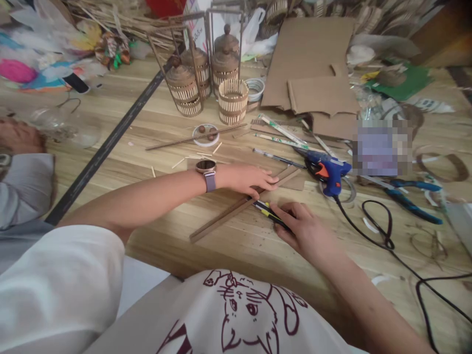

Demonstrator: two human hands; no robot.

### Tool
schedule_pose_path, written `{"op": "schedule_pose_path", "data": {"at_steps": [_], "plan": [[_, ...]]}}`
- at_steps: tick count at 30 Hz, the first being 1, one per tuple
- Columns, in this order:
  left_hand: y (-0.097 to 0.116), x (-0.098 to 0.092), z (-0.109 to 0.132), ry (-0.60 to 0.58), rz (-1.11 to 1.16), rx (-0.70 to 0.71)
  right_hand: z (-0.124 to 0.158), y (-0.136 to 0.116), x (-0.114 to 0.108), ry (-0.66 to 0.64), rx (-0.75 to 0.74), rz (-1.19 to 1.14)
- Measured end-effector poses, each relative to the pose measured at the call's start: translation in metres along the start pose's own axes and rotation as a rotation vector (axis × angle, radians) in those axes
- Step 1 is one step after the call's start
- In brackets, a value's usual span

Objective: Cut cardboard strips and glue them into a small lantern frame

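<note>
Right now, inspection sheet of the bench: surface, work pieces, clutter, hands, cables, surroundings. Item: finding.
Surface: wood-grain table, small dark specks near the cutter.
Work pieces: brown strips lying slantwise; cutter with its front end at them.
Clutter: blue glue gun, pliers, cardboard, white dish with brown balls.
Hands: left hand laid over the strips; right hand grips the cutter.
Cables: black cord from the glue gun, looped, running off to the right; plug end not visible.
Surroundings: slatted lanterns beyond the dish; another person's hand at the left edge.
</note>
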State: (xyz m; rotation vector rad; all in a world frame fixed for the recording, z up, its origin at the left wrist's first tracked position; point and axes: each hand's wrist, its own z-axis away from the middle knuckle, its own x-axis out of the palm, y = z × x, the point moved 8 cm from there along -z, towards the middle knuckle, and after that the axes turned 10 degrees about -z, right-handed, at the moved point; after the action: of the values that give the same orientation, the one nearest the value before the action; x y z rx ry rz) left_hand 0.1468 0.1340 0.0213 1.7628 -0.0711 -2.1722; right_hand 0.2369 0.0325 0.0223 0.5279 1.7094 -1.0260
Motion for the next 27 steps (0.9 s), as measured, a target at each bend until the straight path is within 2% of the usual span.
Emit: {"op": "schedule_pose_path", "data": {"at_steps": [16, 18, 21, 24, 27], "plan": [[0.003, 0.004, 0.002, -0.054, -0.171, -0.035, 0.004, -0.015, -0.004, 0.043, -0.019, 0.162], [0.004, 0.005, 0.001, -0.003, -0.185, -0.03, 0.004, -0.015, -0.004, 0.042, -0.022, 0.147], [0.007, 0.0, -0.003, 0.155, -0.209, -0.008, 0.003, -0.015, -0.003, 0.043, -0.028, 0.131], [0.011, -0.008, -0.013, 0.304, -0.239, -0.002, 0.003, -0.014, -0.003, 0.049, -0.022, 0.132], [0.012, -0.014, -0.028, 0.384, -0.287, -0.005, 0.004, -0.013, -0.001, 0.044, -0.013, 0.126]]}}
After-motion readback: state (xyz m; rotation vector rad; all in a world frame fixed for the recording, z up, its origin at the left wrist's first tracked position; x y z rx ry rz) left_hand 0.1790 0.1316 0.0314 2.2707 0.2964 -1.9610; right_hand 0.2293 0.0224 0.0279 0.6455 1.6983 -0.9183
